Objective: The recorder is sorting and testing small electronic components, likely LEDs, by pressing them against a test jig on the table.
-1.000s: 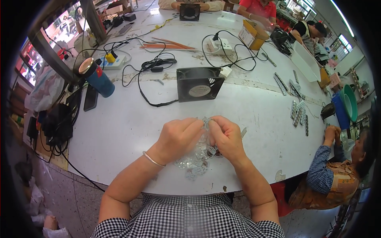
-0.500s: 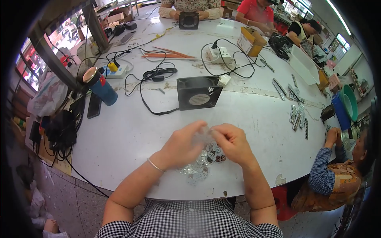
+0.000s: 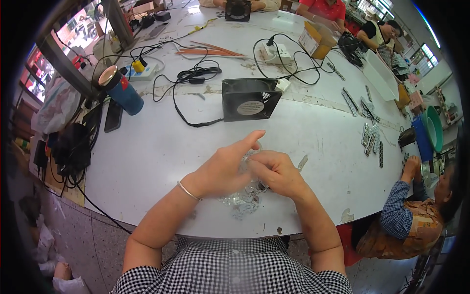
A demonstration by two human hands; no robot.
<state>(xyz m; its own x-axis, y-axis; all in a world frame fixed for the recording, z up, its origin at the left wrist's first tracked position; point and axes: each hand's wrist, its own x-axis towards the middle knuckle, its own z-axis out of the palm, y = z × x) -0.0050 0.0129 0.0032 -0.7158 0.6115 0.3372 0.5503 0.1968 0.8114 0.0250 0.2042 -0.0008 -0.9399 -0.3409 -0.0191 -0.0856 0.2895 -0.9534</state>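
My left hand [image 3: 219, 169] and my right hand [image 3: 278, 172] meet over the near middle of the white table. My left index finger points away from me, while the lower fingers curl in and blur. Thumb and finger of my right hand are pinched together against something small and clear, mostly hidden between the hands. Below them lies a loose pile of small clear and silvery pieces [image 3: 244, 205], a few dark brown bits partly covered by my right hand. A thin greyish strip [image 3: 303, 162] lies just right of my right hand.
A black square fan [image 3: 248, 100] with a cable stands ahead. At left are a blue tumbler [image 3: 121, 90] and a phone [image 3: 113, 116]. Metallic strips [image 3: 372, 139] lie at right, near a seated person [image 3: 409, 215]. Power strips [image 3: 276, 53] and an orange box [image 3: 317, 40] sit farther off.
The view has tilted, so the table appears higher. My left index finger stretches out farther, and my hands now cover more of the pile. The thin strip beside my right hand has come into sight.
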